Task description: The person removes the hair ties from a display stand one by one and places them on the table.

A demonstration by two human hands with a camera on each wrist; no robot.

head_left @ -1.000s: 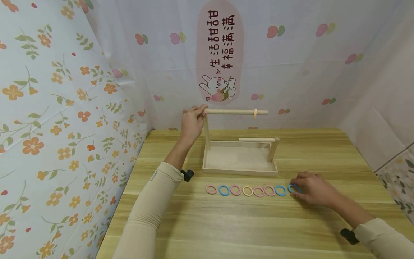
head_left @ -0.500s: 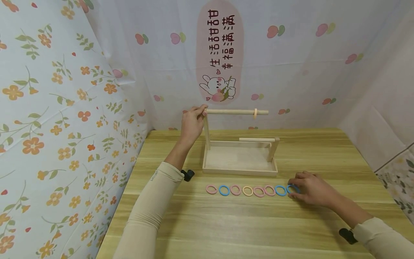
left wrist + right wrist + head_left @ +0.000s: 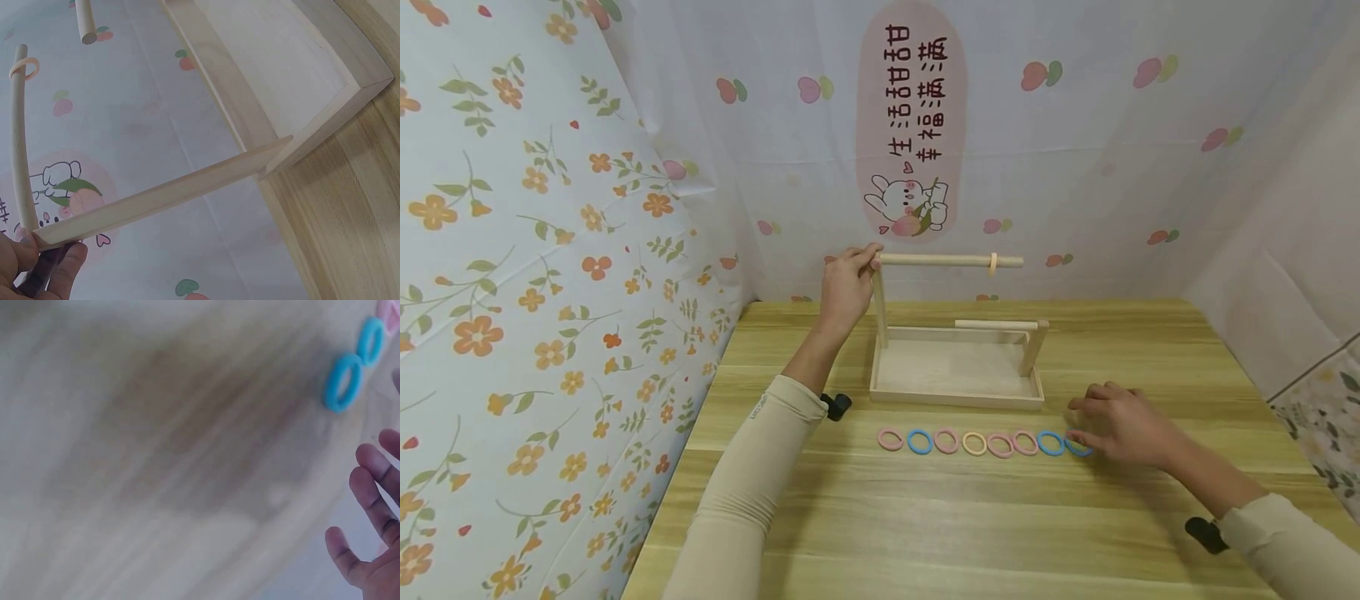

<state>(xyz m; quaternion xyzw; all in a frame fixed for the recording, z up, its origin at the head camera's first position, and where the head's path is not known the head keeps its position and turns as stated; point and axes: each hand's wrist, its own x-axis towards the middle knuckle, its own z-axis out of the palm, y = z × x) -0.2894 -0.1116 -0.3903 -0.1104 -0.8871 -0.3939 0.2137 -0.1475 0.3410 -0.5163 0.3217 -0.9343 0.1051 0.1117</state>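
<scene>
My left hand (image 3: 847, 287) grips the top of the tall post of a wooden rack (image 3: 955, 400), thumb and fingers pinching the corner in the left wrist view. On the rack's upper rod (image 3: 932, 260) hangs one pale orange ring (image 3: 992, 267). My right hand (image 3: 1127, 425) hovers by the right end of a row of rings, partly covering the last blue ring (image 3: 1081, 453). In the right wrist view, its fingers are spread and apart from that blue ring (image 3: 330, 390), which lies flat touching another blue one.
Several pink, blue and yellow rings, among them a yellow ring (image 3: 974, 453), lie in a row before the rack. A shorter lower rod (image 3: 996, 325) juts left from the right post. Patterned cloth (image 3: 1075, 167) hangs behind the wooden table (image 3: 962, 533).
The last blue ring has shifted left, up against its neighbour. My right hand has lifted slightly off it, fingers loosening. My left hand has stayed on the post.
</scene>
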